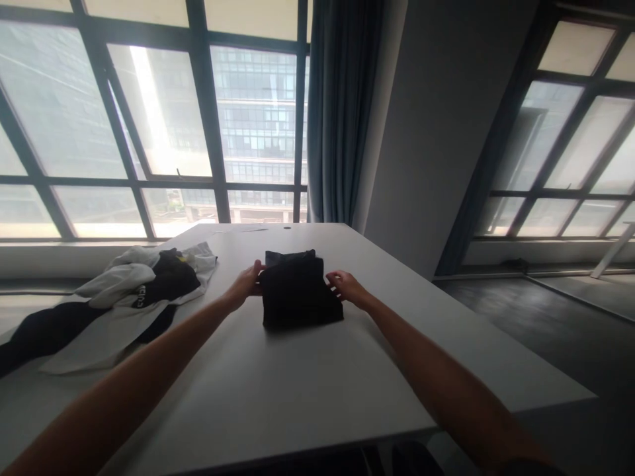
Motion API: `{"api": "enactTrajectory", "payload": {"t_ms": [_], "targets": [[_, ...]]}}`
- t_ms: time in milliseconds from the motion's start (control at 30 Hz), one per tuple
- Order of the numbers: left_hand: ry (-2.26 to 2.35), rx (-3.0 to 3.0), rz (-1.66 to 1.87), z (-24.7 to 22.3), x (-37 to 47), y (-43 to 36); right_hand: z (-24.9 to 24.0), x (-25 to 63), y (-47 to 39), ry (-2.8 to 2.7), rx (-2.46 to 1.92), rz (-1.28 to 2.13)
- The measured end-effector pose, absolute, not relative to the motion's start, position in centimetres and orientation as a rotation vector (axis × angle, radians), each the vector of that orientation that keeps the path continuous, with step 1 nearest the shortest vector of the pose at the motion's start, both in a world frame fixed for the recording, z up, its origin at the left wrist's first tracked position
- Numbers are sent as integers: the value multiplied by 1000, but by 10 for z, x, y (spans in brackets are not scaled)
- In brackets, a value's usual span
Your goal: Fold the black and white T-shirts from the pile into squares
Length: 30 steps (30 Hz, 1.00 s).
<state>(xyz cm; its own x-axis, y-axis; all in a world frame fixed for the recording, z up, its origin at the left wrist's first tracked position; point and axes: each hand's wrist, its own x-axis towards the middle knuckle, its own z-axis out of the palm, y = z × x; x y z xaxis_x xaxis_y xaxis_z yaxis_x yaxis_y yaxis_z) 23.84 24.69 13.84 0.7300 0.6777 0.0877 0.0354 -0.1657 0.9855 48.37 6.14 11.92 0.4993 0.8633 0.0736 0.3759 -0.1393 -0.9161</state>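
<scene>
A folded black garment [301, 291] lies on the white table in front of me, a stack of layers with a slightly greyer fold at its far edge. At its left side, my left hand [245, 284] holds the edge, thumb up and the other fingers partly hidden by the cloth. My right hand [348, 288] is at the right edge, its bent fingers apart and the fingertips at the cloth; whether they press on it is hard to tell. The garment's exact kind does not show.
A loose heap of white and black clothes [116, 284], one piece with white lettering, lies to the left. The white table [307, 390] reaches toward the windows [258, 119]. A blue-grey curtain [340, 112] hangs beyond its far end, beside a grey pillar [436, 112].
</scene>
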Motion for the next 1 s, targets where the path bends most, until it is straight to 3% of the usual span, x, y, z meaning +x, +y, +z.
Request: {"api": "enactTrajectory", "payload": {"t_ms": [100,233,500,667,767,1000], "targets": [[712,1672,482,113,242,255,105,490,69,-994,-1848,634],[606,1626,554,96,232,260,98,494,72,-1083,-1857,664],[134,1721,864,130,268,266,103,478,76,-1171,-1710,337],[624,1989,841,115,280,280,106,476,72,-1399,-1780,-173],[850,2236,675,101,269,280,100,482,71,-1429,-1983,-100],[747,2325,519,96,238,244,93,485,75,-1490,-2065,25]]}}
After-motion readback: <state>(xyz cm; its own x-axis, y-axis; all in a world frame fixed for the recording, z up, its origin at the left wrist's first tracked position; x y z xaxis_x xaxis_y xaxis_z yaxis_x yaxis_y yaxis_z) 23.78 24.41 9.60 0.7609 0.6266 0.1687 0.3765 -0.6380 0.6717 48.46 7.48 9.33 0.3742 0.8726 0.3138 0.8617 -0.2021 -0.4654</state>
